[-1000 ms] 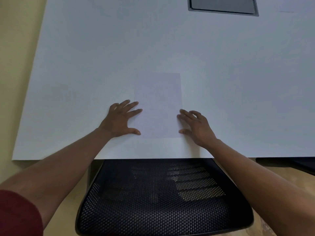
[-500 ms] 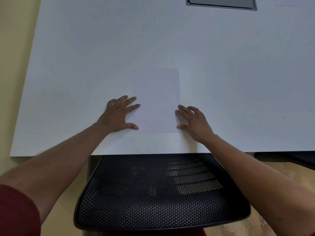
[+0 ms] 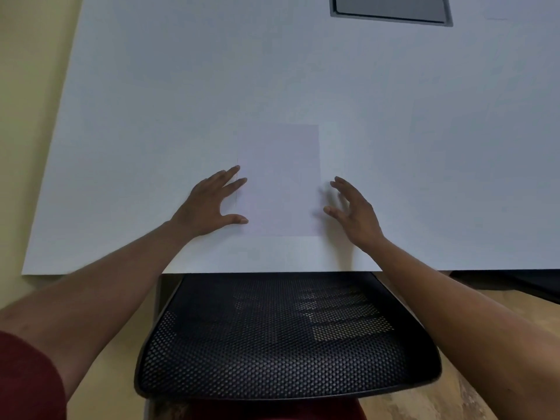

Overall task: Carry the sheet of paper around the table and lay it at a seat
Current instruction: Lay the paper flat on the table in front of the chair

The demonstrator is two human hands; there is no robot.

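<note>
**Paper lies flat at table's near edge**

A sheet of paper rests flat on the white table, just beyond a black mesh chair. The left hand lies at its left edge, fingers straight and spread, fingertips on the sheet. The right hand hovers beside the right edge, fingers apart, holding nothing. A grey panel sits far right.

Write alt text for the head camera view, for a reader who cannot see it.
A sheet of paper lies flat near the front edge of a white table. The left hand rests open at its left edge; the right hand, fingers spread, is just beside its right edge. A black mesh chair stands under the table edge, between the forearms.
</note>
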